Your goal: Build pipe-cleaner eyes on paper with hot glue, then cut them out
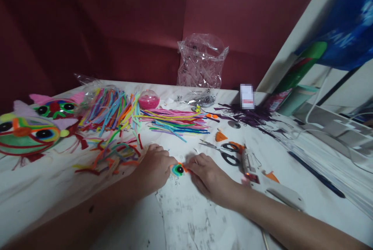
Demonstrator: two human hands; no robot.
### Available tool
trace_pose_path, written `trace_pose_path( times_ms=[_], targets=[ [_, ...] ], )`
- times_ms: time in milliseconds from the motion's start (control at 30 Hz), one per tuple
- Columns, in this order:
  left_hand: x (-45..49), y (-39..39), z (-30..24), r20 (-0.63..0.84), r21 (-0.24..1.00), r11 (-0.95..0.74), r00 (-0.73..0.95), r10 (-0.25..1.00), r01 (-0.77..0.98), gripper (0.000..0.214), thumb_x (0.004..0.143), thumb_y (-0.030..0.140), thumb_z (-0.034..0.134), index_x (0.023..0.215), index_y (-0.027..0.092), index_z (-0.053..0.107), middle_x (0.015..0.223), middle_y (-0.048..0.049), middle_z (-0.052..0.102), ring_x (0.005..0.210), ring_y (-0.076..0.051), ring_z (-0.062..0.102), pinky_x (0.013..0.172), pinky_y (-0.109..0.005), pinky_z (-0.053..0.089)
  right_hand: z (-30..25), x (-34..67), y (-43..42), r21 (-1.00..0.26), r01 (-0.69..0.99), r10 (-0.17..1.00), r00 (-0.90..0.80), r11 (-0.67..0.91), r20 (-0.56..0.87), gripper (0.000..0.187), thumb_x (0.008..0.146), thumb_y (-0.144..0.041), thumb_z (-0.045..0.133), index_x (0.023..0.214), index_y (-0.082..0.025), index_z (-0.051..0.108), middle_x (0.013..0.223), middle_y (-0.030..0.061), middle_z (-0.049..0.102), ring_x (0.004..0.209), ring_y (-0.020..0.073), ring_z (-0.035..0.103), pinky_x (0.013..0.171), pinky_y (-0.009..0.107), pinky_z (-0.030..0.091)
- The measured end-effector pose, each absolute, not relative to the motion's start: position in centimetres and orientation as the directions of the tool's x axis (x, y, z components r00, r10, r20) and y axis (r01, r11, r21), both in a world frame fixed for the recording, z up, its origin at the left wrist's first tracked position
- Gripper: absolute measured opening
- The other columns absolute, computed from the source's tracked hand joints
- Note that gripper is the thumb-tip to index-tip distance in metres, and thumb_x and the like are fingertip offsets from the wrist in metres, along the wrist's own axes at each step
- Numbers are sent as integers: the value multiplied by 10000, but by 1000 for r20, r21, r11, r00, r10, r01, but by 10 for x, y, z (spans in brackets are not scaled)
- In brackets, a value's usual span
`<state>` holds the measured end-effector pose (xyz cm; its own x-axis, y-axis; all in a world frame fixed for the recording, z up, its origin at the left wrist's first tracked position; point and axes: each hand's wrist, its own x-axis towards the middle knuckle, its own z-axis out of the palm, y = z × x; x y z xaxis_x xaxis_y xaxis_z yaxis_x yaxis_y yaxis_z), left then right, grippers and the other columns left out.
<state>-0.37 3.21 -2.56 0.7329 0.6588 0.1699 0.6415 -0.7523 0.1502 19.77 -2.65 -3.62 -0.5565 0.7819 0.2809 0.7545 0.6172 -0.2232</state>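
Note:
A small eye of coiled pipe cleaners (176,170), green, blue and orange around a black pupil, lies low over a written-on sheet of paper (186,211). My left hand (154,168) is closed, thumb and fingertips pinching the eye's left edge. From the other side, my right hand (208,176) pinches its orange right end, fingers bent together. Fingertips hide both edges of the piece. To the right of my right hand lie black-handled scissors (230,158), blades pointing left. A white glue gun (253,172) with a glowing red light rests beyond them, above my right forearm.
Bundled pipe cleaners (107,110), loose straight ones (177,120) and cut scraps (116,157) spread across the back and left. Two decorated cat-face pieces (26,145) sit far left. A clear plastic bag (201,67), purple strands (250,114) and a dark pen-like stick (317,174) are behind and right.

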Motion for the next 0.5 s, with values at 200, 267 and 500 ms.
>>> trace_pose_path(
  times_ms=[200, 267, 500],
  targets=[
    [-3, 33, -25, 168, 139, -749, 730, 662, 648, 278, 742, 85, 485, 832, 236, 701, 685, -34, 623, 760, -197, 530, 784, -363, 328, -33, 195, -27, -187, 783, 801, -549, 593, 241, 329, 889, -126, 442, 1194, -147, 565, 999, 134, 575, 872, 236, 480, 773, 403, 435],
    [-3, 33, -25, 173, 137, -749, 729, 663, 649, 287, 741, 81, 483, 838, 236, 704, 686, -36, 626, 760, -198, 532, 781, -362, 330, -31, 193, -26, -175, 785, 800, -554, 594, 230, 334, 901, -161, 441, 1210, -155, 565, 991, 135, 576, 875, 238, 482, 786, 412, 432],
    [-4, 34, -28, 180, 144, -756, 734, 654, 638, 277, 733, 87, 491, 850, 232, 697, 703, -38, 631, 765, -200, 535, 785, -362, 337, -29, 202, -21, -291, 745, 799, -571, 601, 188, 370, 945, -244, 391, 1299, -178, 477, 1129, 132, 576, 1027, 243, 496, 902, 437, 405]
  ],
)
